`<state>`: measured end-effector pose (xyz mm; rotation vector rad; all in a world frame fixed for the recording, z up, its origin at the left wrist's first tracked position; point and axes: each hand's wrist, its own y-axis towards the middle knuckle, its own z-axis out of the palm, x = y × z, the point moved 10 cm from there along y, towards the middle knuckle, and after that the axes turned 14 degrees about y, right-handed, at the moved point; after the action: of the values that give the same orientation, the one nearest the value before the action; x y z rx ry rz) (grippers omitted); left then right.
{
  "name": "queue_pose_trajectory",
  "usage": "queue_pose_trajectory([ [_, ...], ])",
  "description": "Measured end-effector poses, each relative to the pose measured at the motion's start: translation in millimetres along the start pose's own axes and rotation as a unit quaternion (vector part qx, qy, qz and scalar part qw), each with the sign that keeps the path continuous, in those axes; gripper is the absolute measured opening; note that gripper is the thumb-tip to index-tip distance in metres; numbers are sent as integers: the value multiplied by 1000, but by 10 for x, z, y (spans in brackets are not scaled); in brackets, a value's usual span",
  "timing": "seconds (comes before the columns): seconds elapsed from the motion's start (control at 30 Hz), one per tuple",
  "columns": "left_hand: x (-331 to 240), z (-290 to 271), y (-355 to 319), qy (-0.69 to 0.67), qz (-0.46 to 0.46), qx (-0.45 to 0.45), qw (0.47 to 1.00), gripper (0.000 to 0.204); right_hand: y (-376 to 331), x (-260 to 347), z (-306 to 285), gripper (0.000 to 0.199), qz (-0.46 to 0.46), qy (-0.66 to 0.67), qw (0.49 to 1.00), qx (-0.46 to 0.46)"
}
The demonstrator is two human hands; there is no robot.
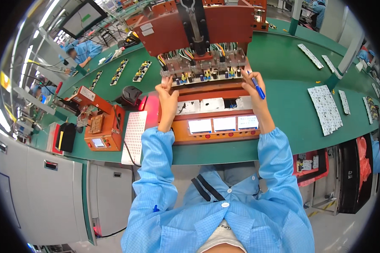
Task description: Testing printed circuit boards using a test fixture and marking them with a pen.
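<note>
A long circuit board (pixel 207 79) studded with yellow, blue and black components lies across the orange-red test fixture (pixel 181 134), under a clear plate with wires. At the board's left end, my left hand (pixel 168 99) is closed, fingertips pinching its edge. My right hand (pixel 256 86) is at the opposite end, its thumb and fingertips by the board's corner. A blue pen (pixel 259 89) is tucked between the fingers of that hand. Three small lit screens (pixel 213 124) sit on the fixture's front, below a white panel (pixel 211 104).
A smaller orange device (pixel 99 135), a black scanner (pixel 131 96) and a sheet of red marks (pixel 134 134) stand to the left. Populated boards (pixel 119 71) lie beyond them. White board panels (pixel 326 109) lie at right, above a red bin (pixel 310 166). A co-worker (pixel 86 50) sits at far left.
</note>
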<state>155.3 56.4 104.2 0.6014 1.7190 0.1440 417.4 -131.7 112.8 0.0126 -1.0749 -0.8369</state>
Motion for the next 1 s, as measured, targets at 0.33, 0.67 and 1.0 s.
queue_pose_trajectory([
  [0.33, -573, -409, -1239, 109, 76, 27, 991, 38, -1271, 519, 63, 30, 2, -78, 997, -10],
  [0.67, -124, -356, -2455, 194, 33, -6, 980, 25, -2443, 282, -133, 23, 45, -351, 935, 8],
  [1.0, -224, -360, -2376, 152, 36, -88, 984, 36, -1009, 1798, -2740, 38, -127, -805, 536, -221],
])
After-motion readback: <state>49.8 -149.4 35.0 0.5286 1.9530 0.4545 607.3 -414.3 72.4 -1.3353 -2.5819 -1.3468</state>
